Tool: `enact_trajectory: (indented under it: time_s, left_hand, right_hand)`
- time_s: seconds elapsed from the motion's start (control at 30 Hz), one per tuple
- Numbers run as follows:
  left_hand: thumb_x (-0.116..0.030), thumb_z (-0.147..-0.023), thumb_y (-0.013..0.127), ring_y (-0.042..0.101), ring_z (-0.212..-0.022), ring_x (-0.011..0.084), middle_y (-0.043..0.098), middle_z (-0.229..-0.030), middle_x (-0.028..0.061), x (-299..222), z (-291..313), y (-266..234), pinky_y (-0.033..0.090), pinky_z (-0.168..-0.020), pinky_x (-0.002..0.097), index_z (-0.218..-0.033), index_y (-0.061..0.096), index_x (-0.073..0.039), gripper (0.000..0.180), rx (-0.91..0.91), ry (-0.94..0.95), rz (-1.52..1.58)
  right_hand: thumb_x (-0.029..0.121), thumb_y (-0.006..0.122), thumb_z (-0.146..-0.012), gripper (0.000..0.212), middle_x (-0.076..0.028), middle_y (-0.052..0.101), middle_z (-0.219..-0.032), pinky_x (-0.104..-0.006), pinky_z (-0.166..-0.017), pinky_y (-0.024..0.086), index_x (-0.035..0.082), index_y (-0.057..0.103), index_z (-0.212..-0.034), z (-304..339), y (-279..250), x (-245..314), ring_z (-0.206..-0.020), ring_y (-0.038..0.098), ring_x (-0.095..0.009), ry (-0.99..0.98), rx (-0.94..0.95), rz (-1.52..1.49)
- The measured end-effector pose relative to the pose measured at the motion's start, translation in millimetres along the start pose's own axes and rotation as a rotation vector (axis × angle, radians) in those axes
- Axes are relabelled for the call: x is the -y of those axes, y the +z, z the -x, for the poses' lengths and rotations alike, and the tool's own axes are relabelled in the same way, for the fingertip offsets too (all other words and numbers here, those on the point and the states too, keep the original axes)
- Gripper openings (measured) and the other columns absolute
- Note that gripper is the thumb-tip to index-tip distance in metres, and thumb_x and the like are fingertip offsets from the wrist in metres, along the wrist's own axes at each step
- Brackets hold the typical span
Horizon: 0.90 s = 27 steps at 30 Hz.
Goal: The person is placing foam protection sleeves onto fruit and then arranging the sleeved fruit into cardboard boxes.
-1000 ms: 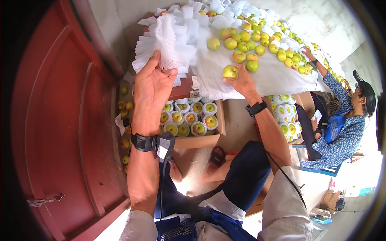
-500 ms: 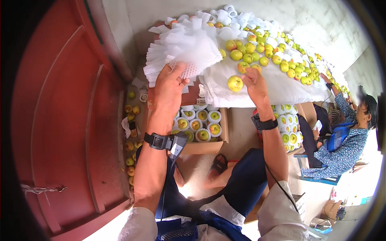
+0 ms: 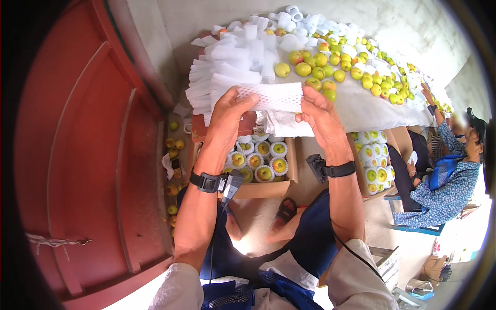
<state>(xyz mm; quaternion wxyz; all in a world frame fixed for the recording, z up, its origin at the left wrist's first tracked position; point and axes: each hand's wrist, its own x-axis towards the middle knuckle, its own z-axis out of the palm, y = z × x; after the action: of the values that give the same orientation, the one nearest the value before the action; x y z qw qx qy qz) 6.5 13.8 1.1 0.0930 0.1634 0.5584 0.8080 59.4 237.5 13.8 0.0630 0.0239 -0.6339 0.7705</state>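
A white foam net sleeve (image 3: 271, 97) is stretched flat between my hands, above the near edge of the table. My left hand (image 3: 231, 107) is closed on its left end, thumb across the front. At the right end, the fingers of my right hand (image 3: 321, 112) are closed on the mesh; whether an apple sits behind them is hidden. Fanned-out foam sleeves (image 3: 209, 85) lie piled just beyond my left hand. Loose yellow-green apples (image 3: 303, 70) rest on the white cloth (image 3: 369, 113) beyond my right hand. Below my hands, an open carton (image 3: 258, 191) holds apples in foam nets.
Another carton of netted apples (image 3: 373, 160) stands to the right. Beyond it a person in a blue patterned shirt (image 3: 449, 188) sits, one arm reaching over the table. A red door (image 3: 77, 155) fills the left side, with loose apples (image 3: 172, 190) on the floor beside it.
My left hand has brought the sleeve right and away from the pile. My right hand has come to its other end. The apple by my right fingers is now out of sight.
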Motion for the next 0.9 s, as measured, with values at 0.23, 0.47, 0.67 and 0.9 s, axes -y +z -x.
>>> enact_trajectory:
  time_s: [0.23,0.47,0.67,0.9]
  left_hand:
    - [-0.011,-0.093,0.068,0.060,-0.109,0.0130,0.067,-0.115,0.0062,3.3,0.0,4.9,0.043,-0.101,0.0304,-0.123,0.060,0.001,0.033,0.128,-0.051,0.025]
    - [-0.009,-0.092,0.069,0.063,-0.102,0.0111,0.068,-0.111,0.0043,10.6,0.6,14.8,0.048,-0.094,0.0287,-0.123,0.061,-0.001,0.033,0.209,-0.047,-0.152]
    - [-0.006,-0.090,0.068,0.063,-0.097,0.0122,0.068,-0.111,0.0050,4.1,1.6,12.9,0.050,-0.090,0.0293,-0.121,0.062,-0.001,0.032,0.122,-0.103,-0.054]
    - [-0.006,-0.085,0.062,0.059,-0.105,0.0161,0.066,-0.110,0.0069,-0.5,4.0,8.4,0.045,-0.096,0.0321,-0.117,0.063,0.004,0.034,0.333,-0.221,0.229]
  right_hand:
    - [0.011,0.062,-0.087,0.037,-0.004,0.065,-0.107,-0.0245,-0.076,0.045,0.000,0.061,-0.122,3.5,-5.7,-8.2,-0.092,0.057,-0.009,0.030,0.219,-0.142]
    - [0.013,0.066,-0.088,0.028,-0.003,0.066,-0.099,-0.0235,-0.075,0.047,0.000,0.065,-0.112,3.4,-2.2,-18.2,-0.089,0.060,-0.007,0.000,0.089,0.076]
    - [0.024,0.062,-0.097,0.038,-0.008,0.065,-0.114,-0.0273,-0.084,0.046,0.000,0.061,-0.126,19.3,-5.2,1.6,-0.102,0.059,-0.012,0.069,0.266,-0.157]
    - [0.031,0.061,-0.100,0.046,-0.010,0.061,-0.127,-0.0323,-0.091,0.045,-0.001,0.057,-0.134,16.3,-5.9,-5.4,-0.114,0.057,-0.018,0.042,0.251,-0.096]
